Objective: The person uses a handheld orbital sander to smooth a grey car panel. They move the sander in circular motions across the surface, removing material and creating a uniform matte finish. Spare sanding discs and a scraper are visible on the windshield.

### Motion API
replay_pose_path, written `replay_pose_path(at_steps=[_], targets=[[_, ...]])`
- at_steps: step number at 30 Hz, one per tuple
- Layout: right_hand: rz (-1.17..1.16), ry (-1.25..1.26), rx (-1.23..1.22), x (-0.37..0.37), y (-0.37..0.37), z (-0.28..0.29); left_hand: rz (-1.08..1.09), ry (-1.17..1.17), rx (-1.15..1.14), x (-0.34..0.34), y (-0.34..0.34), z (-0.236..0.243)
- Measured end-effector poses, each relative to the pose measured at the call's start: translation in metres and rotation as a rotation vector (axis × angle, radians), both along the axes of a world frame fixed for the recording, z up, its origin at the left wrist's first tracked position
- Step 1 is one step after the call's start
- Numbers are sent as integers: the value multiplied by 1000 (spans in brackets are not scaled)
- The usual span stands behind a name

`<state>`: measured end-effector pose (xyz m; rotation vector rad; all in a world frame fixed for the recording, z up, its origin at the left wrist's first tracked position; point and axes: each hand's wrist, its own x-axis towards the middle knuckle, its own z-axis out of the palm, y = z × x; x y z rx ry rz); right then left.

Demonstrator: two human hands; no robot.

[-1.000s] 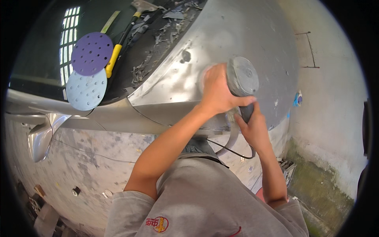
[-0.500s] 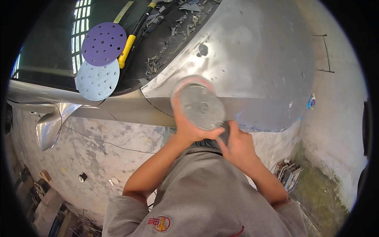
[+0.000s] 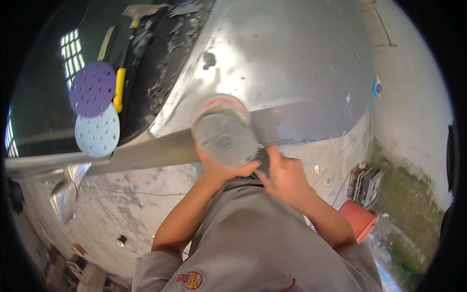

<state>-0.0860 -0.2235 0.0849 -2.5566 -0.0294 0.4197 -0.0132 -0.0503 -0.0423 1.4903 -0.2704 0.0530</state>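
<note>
My left hand (image 3: pixel 218 171) is wrapped round a round tin (image 3: pixel 226 138) with a dusty grey top and a pinkish-red band on its far side. The tin is tilted toward me, above the edge of a silver-grey car panel (image 3: pixel 287 58). From the right, my right hand (image 3: pixel 290 180) grips a dark flat tool (image 3: pixel 262 161), perhaps a scraper, whose end meets the rim of the tin. Motion blur and my fingers hide most of that tool.
A purple holed sanding disc (image 3: pixel 92 89) and a pale blue one (image 3: pixel 98 131) lie on the car glass beside a yellow-handled tool (image 3: pixel 119 90). A wing mirror (image 3: pixel 66 194) juts out at left. A red bucket (image 3: pixel 359 221) stands on the floor at right, near the wall (image 3: pixel 413 97).
The view has shifted, so the car and discs appear farther left. The tin and both hands sit slightly left too, with the same holds. The red bucket has come into sight.
</note>
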Motion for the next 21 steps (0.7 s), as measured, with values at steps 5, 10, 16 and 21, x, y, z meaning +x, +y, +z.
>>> replay_pose_path(at_steps=[5, 10, 16, 21], targets=[[-223, 27, -78, -7, -13, -3, -151, 68, 61, 18, -30, -1], [-628, 18, -103, -16, -73, -6, -215, -249, 131, 57, -144, 29], [-789, 23, -7, -12, -109, -2, -341, -233, 163, 70, -203, 38], [-463, 2, 32, -4, -86, -3, -273, -49, 104, 66, -141, 35]])
